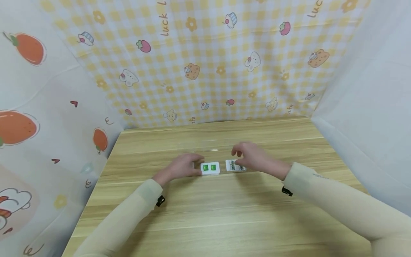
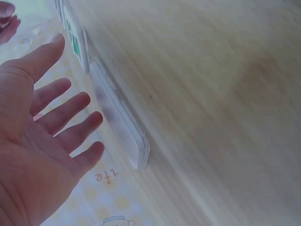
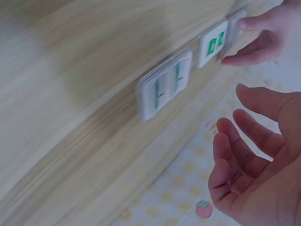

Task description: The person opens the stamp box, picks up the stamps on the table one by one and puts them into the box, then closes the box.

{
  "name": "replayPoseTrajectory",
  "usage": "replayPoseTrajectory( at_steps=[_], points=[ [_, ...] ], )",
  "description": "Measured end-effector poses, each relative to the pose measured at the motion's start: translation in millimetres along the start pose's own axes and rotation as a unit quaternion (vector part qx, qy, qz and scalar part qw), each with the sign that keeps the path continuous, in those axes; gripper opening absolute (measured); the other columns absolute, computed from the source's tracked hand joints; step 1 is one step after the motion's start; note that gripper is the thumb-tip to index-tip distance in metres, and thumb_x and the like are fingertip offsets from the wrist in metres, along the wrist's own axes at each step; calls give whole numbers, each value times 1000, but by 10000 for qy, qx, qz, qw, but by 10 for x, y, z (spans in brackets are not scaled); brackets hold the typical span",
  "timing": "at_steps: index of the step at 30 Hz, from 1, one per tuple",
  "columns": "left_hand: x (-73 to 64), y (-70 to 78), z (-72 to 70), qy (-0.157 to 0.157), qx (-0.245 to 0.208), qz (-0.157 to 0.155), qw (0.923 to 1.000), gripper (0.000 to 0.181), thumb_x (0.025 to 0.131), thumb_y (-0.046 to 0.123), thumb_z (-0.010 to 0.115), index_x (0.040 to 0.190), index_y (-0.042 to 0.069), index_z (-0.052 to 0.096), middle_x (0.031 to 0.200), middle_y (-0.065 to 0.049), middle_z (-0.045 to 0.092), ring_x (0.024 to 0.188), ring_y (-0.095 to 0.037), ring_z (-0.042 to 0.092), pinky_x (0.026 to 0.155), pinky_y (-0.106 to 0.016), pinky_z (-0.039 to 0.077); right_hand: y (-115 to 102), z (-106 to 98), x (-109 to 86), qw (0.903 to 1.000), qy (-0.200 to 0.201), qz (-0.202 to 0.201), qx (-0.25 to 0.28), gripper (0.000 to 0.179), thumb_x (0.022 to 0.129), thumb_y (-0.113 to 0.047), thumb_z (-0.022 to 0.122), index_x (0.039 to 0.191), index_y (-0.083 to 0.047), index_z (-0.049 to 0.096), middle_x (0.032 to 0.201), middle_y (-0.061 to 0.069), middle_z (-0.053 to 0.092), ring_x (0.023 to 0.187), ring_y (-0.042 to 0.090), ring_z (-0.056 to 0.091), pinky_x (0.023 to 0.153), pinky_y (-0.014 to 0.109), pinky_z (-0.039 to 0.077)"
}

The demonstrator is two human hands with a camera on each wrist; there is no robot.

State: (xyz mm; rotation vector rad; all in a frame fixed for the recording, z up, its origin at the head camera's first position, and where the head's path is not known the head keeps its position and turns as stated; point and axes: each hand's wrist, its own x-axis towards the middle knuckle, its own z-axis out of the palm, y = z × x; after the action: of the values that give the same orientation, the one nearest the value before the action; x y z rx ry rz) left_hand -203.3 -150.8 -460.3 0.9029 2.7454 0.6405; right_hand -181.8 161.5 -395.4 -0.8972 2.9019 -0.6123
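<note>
A white card (image 1: 210,171) with two green squares lies on the table between the hands. To its right lies another white card (image 3: 164,87) with two dark green, striped pictures; it looks like a thin stack. A pale, partly see-through stack of cards (image 2: 117,113) sits on the other side of the green-square card, mostly hidden by the left hand in the head view. My left hand (image 1: 181,166) hovers beside it, fingers spread and holding nothing. Over the striped card, my right hand (image 1: 255,157) has its thumb extended and fingers loosely bent, holding nothing.
Faint clear flat pieces (image 1: 210,145) lie in a row behind the cards on the wooden table (image 1: 205,221). A yellow checked curtain (image 1: 208,82) hangs at the table's back edge. Pale cloth hangs at both sides.
</note>
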Motion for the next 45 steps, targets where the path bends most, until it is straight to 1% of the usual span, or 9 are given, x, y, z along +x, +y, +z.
replayPoseTrajectory(
  at_steps=[5, 8, 14, 21, 26, 30, 34, 38, 45],
  points=[
    [-91, -24, -62, 141, -38, -175, 9997, 66, 83, 39, 83, 139, 12, 61, 138, -4, 61, 121, -21, 58, 97, -42, 48, 191, -60, -190, 9996, -128, 196, -148, 26, 83, -13, 82, 106, -6, 74, 95, 10, 71, 83, 24, 66, 65, 37, 53],
    [-144, -83, -96, 174, -26, -199, 9996, 66, 84, 39, 83, 139, 11, 61, 138, -4, 61, 124, -23, 56, 100, -42, 46, 318, -83, -326, 9991, -185, 356, -152, 26, 83, -8, 79, 108, -5, 74, 96, 11, 71, 79, 21, 64, 61, 35, 51],
    [-271, -192, -186, 183, -49, -158, 9997, 64, 85, 34, 82, 138, 6, 60, 139, -9, 60, 130, -28, 53, 108, -47, 41, 579, -148, -588, 9983, -243, 514, -147, 27, 82, -2, 77, 109, -3, 73, 95, 12, 70, 81, 23, 65, 64, 39, 52],
    [-412, -346, -239, 240, -4, -38, 9997, 65, 84, 34, 84, 136, 3, 62, 136, -11, 62, 126, -30, 56, 103, -49, 44, 894, -221, -860, 9983, -260, 465, -220, 29, 79, 1, 79, 107, -1, 73, 94, 12, 71, 84, 29, 67, 67, 43, 54],
    [-506, -446, -264, 159, -81, -300, 9994, 66, 84, 36, 83, 140, 7, 60, 138, -8, 61, 128, -28, 54, 104, -49, 43, 1086, -256, -1022, 9987, -399, 36, -303, 36, 74, 7, 81, 108, -2, 74, 102, 12, 72, 92, 33, 67, 74, 47, 56],
    [-564, -487, -277, 162, -211, -339, 9991, 68, 83, 33, 85, 140, 7, 59, 137, -8, 62, 128, -29, 54, 104, -51, 43, 1249, -238, -1133, 9952, -381, -513, -744, 39, 71, 3, 86, 107, -10, 76, 99, 4, 71, 87, 26, 63, 73, 43, 53],
    [-601, -513, -276, 197, -285, -280, 9990, 69, 81, 31, 86, 140, 6, 60, 134, -9, 63, 120, -27, 58, 99, -50, 46, 1376, -212, -1192, 9898, -310, -894, -1064, 39, 70, -5, 90, 105, -16, 77, 94, -4, 67, 82, 17, 55, 68, 37, 48],
    [-621, -531, -272, 144, -294, -371, 9988, 72, 80, 34, 87, 141, 9, 59, 135, -7, 63, 115, -24, 58, 96, -49, 46, 1451, -206, -1224, 9886, -350, -1023, -1044, 40, 71, -9, 92, 106, -19, 76, 98, -5, 66, 85, 17, 54, 66, 34, 47],
    [-635, -576, -253, 26, -252, -480, 9985, 77, 80, 39, 86, 144, 11, 56, 140, -6, 59, 118, -24, 55, 99, -48, 45, 1508, -216, -1253, 9873, -357, -1254, -911, 42, 67, -11, 94, 103, -23, 75, 102, -8, 65, 89, 16, 52, 66, 32, 46]
  ],
)
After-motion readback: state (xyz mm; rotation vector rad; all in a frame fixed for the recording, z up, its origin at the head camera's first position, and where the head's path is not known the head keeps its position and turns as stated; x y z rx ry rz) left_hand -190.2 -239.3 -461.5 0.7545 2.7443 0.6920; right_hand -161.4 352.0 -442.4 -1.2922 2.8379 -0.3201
